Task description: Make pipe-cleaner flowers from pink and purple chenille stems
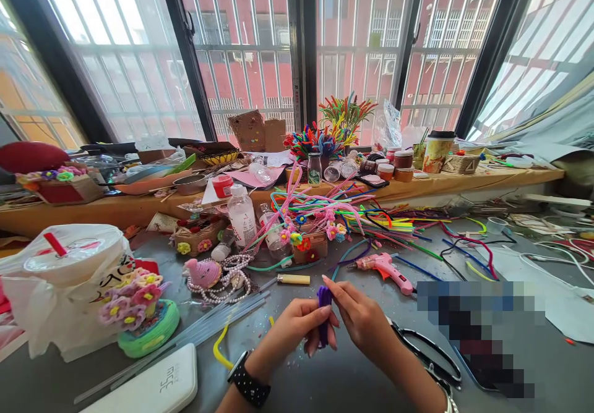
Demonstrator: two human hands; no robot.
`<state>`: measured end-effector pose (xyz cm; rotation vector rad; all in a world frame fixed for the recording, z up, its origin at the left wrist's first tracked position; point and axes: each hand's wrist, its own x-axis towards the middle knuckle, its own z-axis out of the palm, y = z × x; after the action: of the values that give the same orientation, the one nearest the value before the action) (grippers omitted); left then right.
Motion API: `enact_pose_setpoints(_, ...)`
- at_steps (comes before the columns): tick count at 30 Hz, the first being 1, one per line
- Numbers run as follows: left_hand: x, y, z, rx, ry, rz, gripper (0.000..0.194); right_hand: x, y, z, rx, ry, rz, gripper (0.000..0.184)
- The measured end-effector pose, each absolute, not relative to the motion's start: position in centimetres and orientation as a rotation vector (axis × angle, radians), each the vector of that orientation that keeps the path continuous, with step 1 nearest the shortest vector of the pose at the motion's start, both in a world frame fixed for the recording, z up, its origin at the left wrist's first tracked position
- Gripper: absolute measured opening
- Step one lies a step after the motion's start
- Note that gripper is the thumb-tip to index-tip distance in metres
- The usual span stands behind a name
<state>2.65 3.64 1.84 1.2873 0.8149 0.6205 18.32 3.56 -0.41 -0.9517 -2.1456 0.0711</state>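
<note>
Both my hands meet low in the middle of the view, over the grey table [325,382]. My left hand [297,326], with a black watch on its wrist, pinches a purple pipe cleaner [324,306] that stands upright and folded between the fingers. My right hand [357,317] grips the same purple pipe cleaner from the right, fingertips at its top. A bent yellow pipe cleaner [221,346] lies on the table just left of my left hand.
A pink glue gun [386,269] and black scissors [429,352] lie to the right. Clear glue sticks [223,320], a white power bank [155,385], a flower pot craft [142,314], a bagged drink cup [69,264], bottles and a heap of coloured pipe cleaners [362,215] crowd the table.
</note>
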Motion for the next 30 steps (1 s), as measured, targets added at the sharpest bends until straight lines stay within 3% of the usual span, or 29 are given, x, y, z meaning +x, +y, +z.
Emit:
enact_pose_setpoints(11, 2.39, 3.49, 1.88, 1.283, 0.762, 0.554, 0.034, 18.26, 3.12, 0.01, -0.906, -2.060, 0.237, 0.042)
enact_pose_setpoints(17, 2.27, 3.28, 2.21, 1.287, 0.758, 0.499, 0.041, 17.83, 3.04, -0.14, -0.882, -1.980, 0.375, 0.031)
enact_pose_setpoints(30, 2.32, 3.37, 1.68, 1.482, 0.836, 0.398, 0.035, 18.57, 3.31, -0.02, -0.998, -1.795, 0.225, 0.027)
